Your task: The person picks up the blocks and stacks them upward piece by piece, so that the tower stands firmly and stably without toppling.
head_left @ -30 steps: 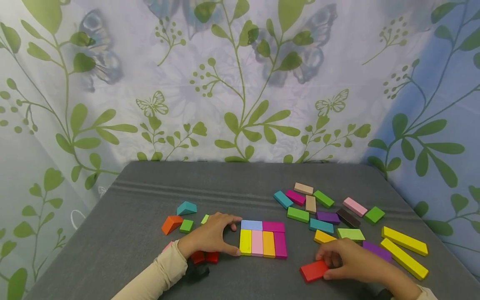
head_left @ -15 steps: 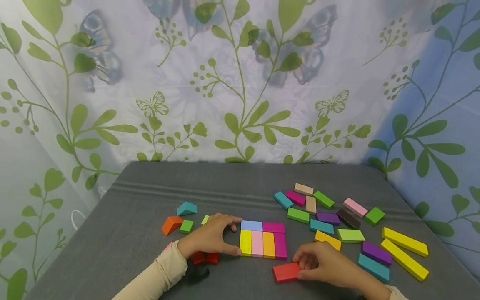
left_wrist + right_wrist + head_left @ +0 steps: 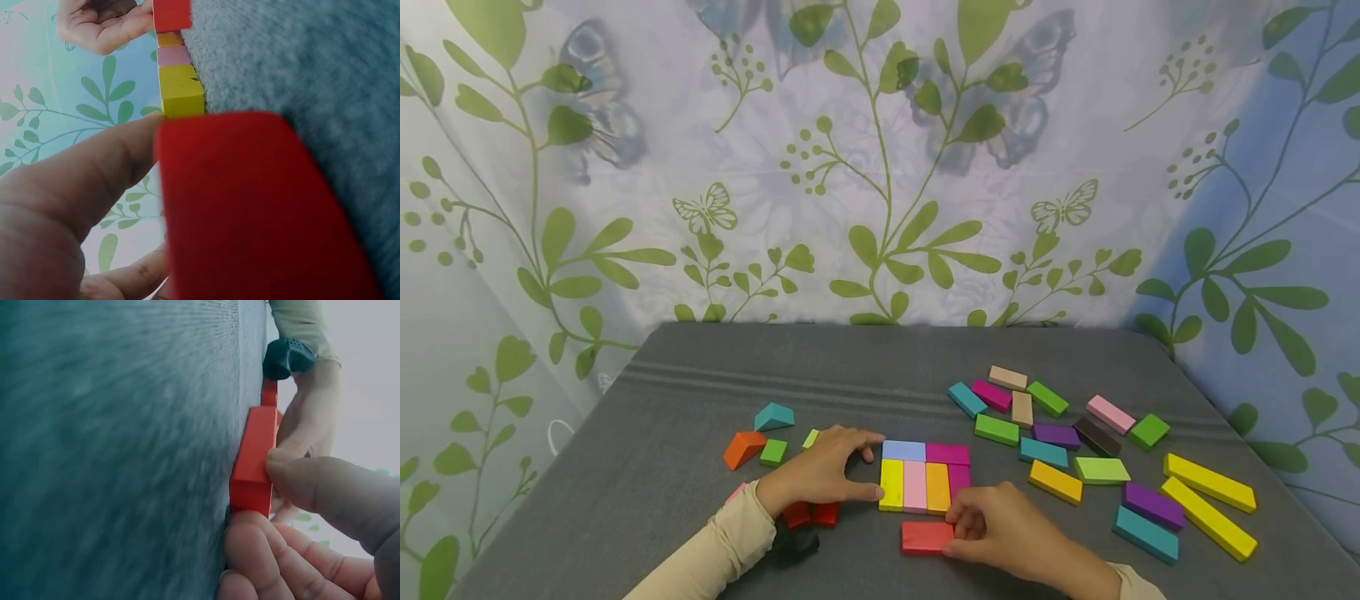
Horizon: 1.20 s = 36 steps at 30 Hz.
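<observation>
My right hand [image 3: 1000,529] pinches a red rectangular block [image 3: 927,538] by its right end, low over the grey table just in front of a rectangle of flat blocks. In the right wrist view the thumb lies along the red block [image 3: 255,447], with fingertips at its end. That rectangle holds yellow [image 3: 891,485], pink [image 3: 914,487] and orange [image 3: 937,487] blocks side by side, magenta at right, and light blue [image 3: 904,451] and magenta [image 3: 947,454] along the back. My left hand [image 3: 823,467] spreads thumb and index finger along its left side, thumb tip at the yellow block's front corner.
Beneath my left wrist lie red blocks [image 3: 825,514]; a green block [image 3: 772,452], an orange wedge [image 3: 744,450] and a teal wedge [image 3: 773,416] sit beyond. Several coloured blocks scatter at right, including long yellow bars [image 3: 1210,482]. A patterned curtain [image 3: 880,167] hangs behind the table.
My right hand has carried the red block leftward across the table, from beside the scattered blocks to in front of the block rectangle. The left hand has stayed in place.
</observation>
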Each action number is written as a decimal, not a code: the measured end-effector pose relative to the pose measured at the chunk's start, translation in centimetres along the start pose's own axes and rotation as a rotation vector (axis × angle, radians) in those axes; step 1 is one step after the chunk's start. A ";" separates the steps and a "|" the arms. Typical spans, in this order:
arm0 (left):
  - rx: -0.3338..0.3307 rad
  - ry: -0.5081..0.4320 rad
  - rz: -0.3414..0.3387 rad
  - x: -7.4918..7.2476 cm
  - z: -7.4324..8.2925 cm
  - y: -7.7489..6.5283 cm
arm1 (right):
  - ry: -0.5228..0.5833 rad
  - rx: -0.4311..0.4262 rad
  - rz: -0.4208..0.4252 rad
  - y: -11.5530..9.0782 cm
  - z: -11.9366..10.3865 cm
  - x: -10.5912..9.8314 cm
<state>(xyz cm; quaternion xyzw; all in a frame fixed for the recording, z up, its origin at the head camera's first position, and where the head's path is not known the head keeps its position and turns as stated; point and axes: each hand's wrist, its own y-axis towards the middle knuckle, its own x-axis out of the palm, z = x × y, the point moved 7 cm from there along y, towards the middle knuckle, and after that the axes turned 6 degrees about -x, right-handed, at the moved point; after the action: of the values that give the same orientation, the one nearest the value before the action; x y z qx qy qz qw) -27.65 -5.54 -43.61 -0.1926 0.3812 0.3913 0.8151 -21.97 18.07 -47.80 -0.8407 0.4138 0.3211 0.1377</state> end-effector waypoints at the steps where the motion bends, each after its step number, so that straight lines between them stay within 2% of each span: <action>1: 0.001 0.001 -0.001 0.0 0.0 0.0 | -0.003 0.000 0.000 0.3 0.2 0.2; 5: -0.007 0.006 -0.007 0.0 0.1 0.1 | -0.008 0.012 0.006 1.1 0.4 0.7; 8: -0.011 0.006 -0.008 -0.1 0.1 0.0 | -0.027 0.027 0.004 1.5 -0.6 0.7; 11: -0.012 0.001 -0.009 -0.1 0.1 0.0 | -0.041 0.062 -0.002 1.7 -2.7 0.4; 15: -0.016 -0.006 -0.009 -0.1 0.1 0.0 | -0.071 0.044 0.003 1.9 -5.2 0.0; 20: -0.013 -0.005 -0.005 -0.1 0.2 0.0 | -0.146 0.004 0.013 2.3 -4.8 0.3; 29: -0.030 -0.008 -0.011 0.0 0.0 -0.2 | -0.152 -0.010 0.026 2.4 -6.7 -0.1; 36: -0.071 -0.022 -0.032 0.1 -0.2 -0.1 | -0.164 -0.018 0.043 2.7 -6.0 -0.1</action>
<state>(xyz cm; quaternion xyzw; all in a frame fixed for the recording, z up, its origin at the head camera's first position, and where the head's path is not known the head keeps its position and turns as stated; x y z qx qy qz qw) -27.63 -5.67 -43.78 -0.2229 0.3551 0.3936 0.8181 -21.54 13.46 -43.11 -0.8037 0.4162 0.3955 0.1565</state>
